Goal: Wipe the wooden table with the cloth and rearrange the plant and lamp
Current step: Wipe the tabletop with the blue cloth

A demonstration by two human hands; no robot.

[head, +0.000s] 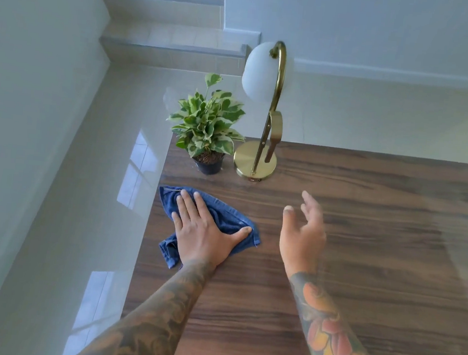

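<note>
A dark wooden table fills the lower right of the view. My left hand lies flat, fingers spread, on a crumpled blue cloth near the table's left edge. My right hand hovers over the table to the right of the cloth, fingers apart and holding nothing. A small potted plant with green and white leaves stands in a black pot at the far left corner. Right beside it stands a brass lamp with a curved arm and a white globe shade.
The table's left edge drops to a glossy tiled floor. Tiled steps rise at the back left, and a white wall runs behind the table.
</note>
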